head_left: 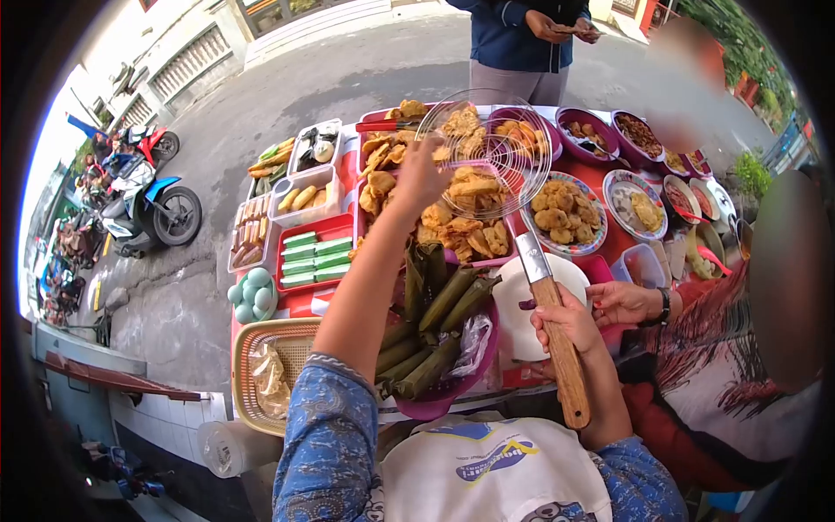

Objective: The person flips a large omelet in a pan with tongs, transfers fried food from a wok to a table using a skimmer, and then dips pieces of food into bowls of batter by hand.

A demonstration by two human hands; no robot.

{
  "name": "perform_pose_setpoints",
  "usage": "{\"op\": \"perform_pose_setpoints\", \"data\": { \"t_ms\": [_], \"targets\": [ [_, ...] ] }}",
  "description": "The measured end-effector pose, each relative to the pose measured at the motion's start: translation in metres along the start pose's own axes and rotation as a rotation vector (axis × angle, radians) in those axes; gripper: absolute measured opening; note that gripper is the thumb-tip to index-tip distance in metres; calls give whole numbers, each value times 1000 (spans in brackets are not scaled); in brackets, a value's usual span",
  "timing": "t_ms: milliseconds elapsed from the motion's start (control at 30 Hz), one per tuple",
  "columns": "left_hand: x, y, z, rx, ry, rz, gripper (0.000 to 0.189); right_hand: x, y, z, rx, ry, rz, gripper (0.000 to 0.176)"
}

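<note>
My right hand [570, 320] is wrapped round the wooden handle of a large wire skimmer [557, 339]. Its round mesh extends over the trays of fried food. Beside the left rim of the mesh is my left hand [424, 177], fingers bent together above golden fritters [379, 190]; what they hold, if anything, I cannot tell. More battered fritters [474, 187] show through and below the wires. Under the skimmer's neck sits a white round plate or lid [520, 324]. Banana-leaf parcels [426, 361] fill a purple basin [435, 404] close to my body.
At right, another person's hand [628, 303] reaches near the skimmer handle. Across the table stands a person [526, 39] with both hands together. A plate of round fritters [567, 211], a red tray [315, 252], bluish eggs [255, 294] and a tan basket [246, 383] surround the work area.
</note>
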State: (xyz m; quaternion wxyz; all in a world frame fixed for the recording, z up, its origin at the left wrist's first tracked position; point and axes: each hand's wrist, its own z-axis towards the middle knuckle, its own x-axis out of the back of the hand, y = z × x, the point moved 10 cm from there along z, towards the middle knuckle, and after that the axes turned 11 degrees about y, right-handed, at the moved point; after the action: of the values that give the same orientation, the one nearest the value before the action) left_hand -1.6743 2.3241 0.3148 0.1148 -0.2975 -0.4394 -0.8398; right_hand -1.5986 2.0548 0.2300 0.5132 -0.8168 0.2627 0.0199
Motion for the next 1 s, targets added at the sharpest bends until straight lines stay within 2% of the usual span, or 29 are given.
{"op": "perform_pose_setpoints", "data": {
  "t_ms": [67, 100, 167, 200, 267, 333, 400, 433, 467, 533, 567, 667, 700, 833, 900, 933, 1000],
  "targets": [
    [12, -11, 1, 19, -79, 249, 54, 2, -2, -5, 28, 0, -1, 24],
    [18, -19, -2, 10, -81, 246, 54, 4, 0, -7, 34, -8, -2, 26],
    [36, -26, -9, -112, 71, 436, 44, 2, 0, -18, 48, -7, 41, 26],
    [36, -23, -16, -126, 73, 430, 44, 1, 0, -25, 54, -10, 81, 26],
    [85, -6, -41, -98, 563, 662, 25, -2, 3, -41, 84, -20, 94, 25],
    [108, -4, -49, -77, 528, 565, 26, -11, 6, -64, 106, -41, 136, 34],
    [108, -29, -52, 95, 107, 494, 45, -22, 10, -95, 115, -34, 155, 38],
    [114, -34, -57, 102, 9, 493, 57, -30, 13, -113, 125, -55, 160, 35],
    [121, -32, -67, 95, 10, 487, 57, -38, 19, -130, 134, -81, 166, 32],
    [187, -14, -94, 27, 573, 307, 49, -50, 38, -169, 125, -95, 197, 37],
    [214, -10, -112, -30, 617, 150, 47, -64, 57, -202, 112, -84, 210, 38],
    [237, -16, -143, -3, 573, -131, 24, -78, 97, -261, 78, -64, 238, 41],
    [250, -9, -163, 36, 630, -220, 21, -82, 111, -280, 63, -63, 254, 43],
    [265, 6, -213, 1, 574, -431, 24, -89, 158, -355, 6, -13, 299, 43],
    [270, 16, -247, 115, 636, -560, 27, -84, 188, -393, -88, 63, 290, 44],
    [264, 26, -261, 138, 580, -763, 31, -80, 199, -411, -77, 82, 304, 44],
    [253, 38, -285, 168, 564, -938, 29, -72, 231, -448, -164, 138, 309, 44]
  ]
}}
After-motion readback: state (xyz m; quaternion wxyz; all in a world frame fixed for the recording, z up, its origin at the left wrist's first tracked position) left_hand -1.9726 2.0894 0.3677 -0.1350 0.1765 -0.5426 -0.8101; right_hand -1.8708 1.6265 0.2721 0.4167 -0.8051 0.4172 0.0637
